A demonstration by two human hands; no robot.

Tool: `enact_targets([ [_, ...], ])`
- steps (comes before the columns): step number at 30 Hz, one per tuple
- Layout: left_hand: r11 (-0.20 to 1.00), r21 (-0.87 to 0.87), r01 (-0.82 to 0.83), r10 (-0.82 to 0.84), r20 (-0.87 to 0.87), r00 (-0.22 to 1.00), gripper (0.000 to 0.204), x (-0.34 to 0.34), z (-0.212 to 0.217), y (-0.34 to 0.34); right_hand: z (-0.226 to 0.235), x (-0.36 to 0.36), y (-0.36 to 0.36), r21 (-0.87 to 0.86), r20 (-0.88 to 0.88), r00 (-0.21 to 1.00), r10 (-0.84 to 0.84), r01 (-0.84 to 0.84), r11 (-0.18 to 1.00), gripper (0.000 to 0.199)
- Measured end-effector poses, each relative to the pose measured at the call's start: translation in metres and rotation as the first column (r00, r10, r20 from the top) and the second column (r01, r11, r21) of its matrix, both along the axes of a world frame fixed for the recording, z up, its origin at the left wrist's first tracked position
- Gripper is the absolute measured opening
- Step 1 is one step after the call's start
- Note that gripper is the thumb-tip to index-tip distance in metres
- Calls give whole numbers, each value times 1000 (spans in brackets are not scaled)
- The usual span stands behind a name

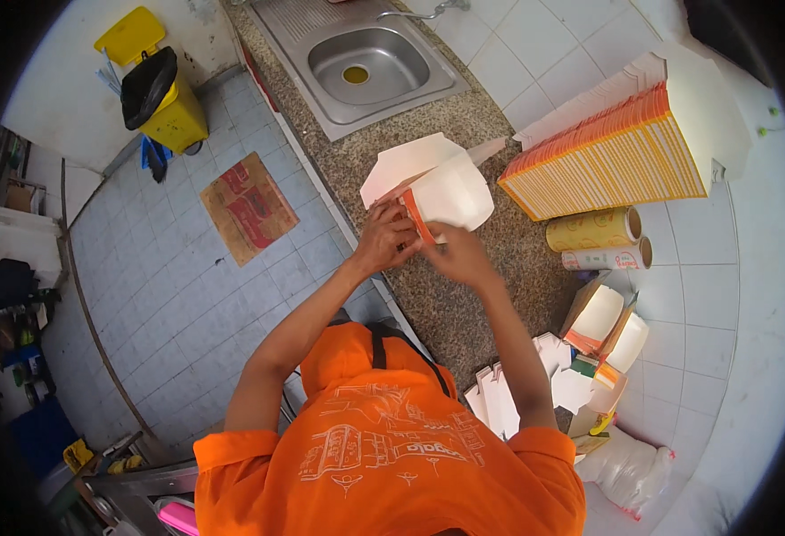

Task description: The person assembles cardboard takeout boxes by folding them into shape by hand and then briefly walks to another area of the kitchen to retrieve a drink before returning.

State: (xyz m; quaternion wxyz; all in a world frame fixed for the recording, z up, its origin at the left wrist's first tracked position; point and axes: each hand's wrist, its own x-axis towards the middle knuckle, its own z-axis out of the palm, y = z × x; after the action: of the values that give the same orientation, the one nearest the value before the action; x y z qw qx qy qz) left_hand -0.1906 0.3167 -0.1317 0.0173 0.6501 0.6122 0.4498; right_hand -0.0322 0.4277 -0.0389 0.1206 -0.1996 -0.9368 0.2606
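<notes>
Over the granite counter (517,277) I hold a paper takeaway box (455,192), white inside with an orange band on its near side. Its flaps stand spread outward at the far and left sides. My left hand (386,238) closes its fingers on the box's near left edge. Close beside it, my right hand (459,255) pinches the near right edge by the orange band. The fingertips of both hands are partly hidden by the card and by each other.
Beyond the box is a steel sink (370,67). At right stand a long stack of flat orange-and-white cartons (602,156) and two wrap rolls (593,230). Folded boxes (596,313) and white card pieces (499,397) lie nearer me. A yellow bin (178,116) and flattened cardboard (249,210) are on the floor.
</notes>
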Motion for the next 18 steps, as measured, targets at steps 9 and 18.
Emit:
enact_targets([
  [9,962,-107,-251,245,-61,968,49,-6,2,-8,-1,-5,-20,59,268,962,-58,44,997,24],
  [18,887,-353,-297,345,80,935,82,-4,8,0,-55,-65,-8,268,103,943,-318,282,921,34],
])
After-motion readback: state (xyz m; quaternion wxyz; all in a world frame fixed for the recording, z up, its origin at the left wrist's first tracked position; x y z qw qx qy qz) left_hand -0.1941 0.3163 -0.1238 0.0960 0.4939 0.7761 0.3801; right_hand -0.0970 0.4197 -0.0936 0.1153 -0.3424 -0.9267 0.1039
